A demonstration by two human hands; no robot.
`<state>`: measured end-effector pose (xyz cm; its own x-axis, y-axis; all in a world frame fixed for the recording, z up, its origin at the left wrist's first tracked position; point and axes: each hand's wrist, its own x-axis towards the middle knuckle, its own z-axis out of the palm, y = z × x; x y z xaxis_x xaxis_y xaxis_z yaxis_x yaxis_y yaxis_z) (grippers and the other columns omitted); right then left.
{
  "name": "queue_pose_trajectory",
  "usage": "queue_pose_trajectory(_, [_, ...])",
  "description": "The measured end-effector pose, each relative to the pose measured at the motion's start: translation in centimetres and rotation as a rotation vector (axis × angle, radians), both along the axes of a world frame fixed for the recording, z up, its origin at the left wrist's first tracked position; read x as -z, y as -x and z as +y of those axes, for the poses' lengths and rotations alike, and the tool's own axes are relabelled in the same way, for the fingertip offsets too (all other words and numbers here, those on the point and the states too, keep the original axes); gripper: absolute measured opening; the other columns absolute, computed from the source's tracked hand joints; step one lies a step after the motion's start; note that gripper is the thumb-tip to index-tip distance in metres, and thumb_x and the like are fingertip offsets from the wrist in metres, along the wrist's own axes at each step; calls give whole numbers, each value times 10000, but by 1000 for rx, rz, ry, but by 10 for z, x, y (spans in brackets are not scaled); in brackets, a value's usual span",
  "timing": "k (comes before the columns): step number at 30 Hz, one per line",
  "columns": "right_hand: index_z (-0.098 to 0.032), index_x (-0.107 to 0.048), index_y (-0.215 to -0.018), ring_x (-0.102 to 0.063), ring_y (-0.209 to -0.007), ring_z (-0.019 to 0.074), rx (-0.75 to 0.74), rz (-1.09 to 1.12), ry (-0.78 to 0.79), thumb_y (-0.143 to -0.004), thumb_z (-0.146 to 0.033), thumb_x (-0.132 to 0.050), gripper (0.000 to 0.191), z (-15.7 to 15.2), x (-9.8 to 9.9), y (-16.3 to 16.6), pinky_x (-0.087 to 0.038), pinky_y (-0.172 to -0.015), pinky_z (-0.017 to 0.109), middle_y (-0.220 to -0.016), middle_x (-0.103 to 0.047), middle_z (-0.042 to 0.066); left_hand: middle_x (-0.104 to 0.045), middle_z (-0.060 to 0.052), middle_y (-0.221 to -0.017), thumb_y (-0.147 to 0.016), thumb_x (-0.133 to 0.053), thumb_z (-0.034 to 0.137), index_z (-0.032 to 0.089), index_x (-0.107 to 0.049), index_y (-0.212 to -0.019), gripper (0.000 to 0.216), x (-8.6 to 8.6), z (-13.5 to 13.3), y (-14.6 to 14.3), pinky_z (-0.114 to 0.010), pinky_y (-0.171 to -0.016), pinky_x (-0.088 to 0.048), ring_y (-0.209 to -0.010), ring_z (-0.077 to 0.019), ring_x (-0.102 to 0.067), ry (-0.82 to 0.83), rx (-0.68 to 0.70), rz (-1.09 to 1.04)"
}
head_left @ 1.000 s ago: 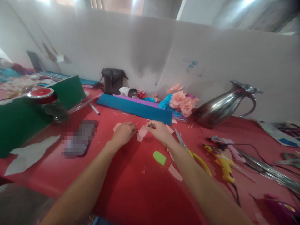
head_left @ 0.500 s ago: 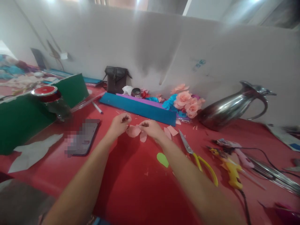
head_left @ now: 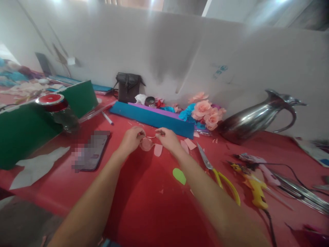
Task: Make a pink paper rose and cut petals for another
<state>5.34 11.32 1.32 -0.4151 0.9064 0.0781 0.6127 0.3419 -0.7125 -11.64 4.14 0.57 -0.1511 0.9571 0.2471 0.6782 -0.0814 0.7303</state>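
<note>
Both my hands work close together over the red table [head_left: 144, 206]. My left hand [head_left: 132, 139] is closed in a pinch on a pink paper petal [head_left: 146, 144]. My right hand [head_left: 167, 139] is also closed, pinching a thin wire [head_left: 151, 137] that runs between the two hands. A second pink petal [head_left: 158, 150] lies on the table just below my right hand. More pink petal cut-outs [head_left: 188, 144] lie to the right of that hand, and a green paper leaf [head_left: 179, 176] sits nearer to me.
Yellow-handled scissors [head_left: 218, 171] and a yellow glue gun [head_left: 253, 185] lie right of my arm. A steel jug [head_left: 257, 116], paper flowers [head_left: 204, 111], a blue paper roll [head_left: 151, 118], a black bag [head_left: 128, 86], a phone [head_left: 89, 151], a green board [head_left: 23, 127] and a red-lidded jar [head_left: 52, 106] ring the work spot.
My hands have drawn slightly apart, and a thin wire now shows between them. The petal at my left hand looks more curled. The view shifted a little left.
</note>
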Motion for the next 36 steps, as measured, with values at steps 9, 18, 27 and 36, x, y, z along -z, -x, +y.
queue_pose_trajectory(9, [-212, -677, -896, -605, -781, 187, 64, -41, -43, -784, -289, -546, 189, -29, -40, -69, -443, -697, 302, -889, -701, 48, -629, -59, -836, -709, -491, 78, 175, -648, -693, 185, 13, 1, -2, -266, -671, -446, -715, -161, -585, 109, 35, 250])
queue_pose_trajectory(18, [-233, -670, -747, -610, -769, 215, 204, -141, -70, -766, -296, -560, 129, -109, -45, -163, -428, -720, 349, -817, -706, 38, -660, -54, -890, -768, -521, 180, 203, -671, -799, 155, 3, -5, -3, -277, -727, -462, -755, -175, -604, -107, -130, 205])
queue_pose_trajectory(27, [-205, -665, -851, -548, -838, 237, 178, -395, -172, -840, -236, -529, 140, -178, -11, -162, -392, -799, 376, -854, -661, 68, -690, -38, -865, -806, -486, 210, 224, -696, -812, 211, -16, -28, -64, -293, -746, -460, -794, -182, -618, -38, 295, 174])
queue_pose_trajectory(36, [-178, -619, -758, -508, -830, 245, 188, -461, -198, -837, -154, -502, 143, -172, -8, -156, -389, -753, 370, -825, -626, 87, -650, -79, -890, -744, -554, 187, 191, -660, -778, 112, -16, -47, -131, -302, -677, -432, -795, -213, -609, 295, 544, 368])
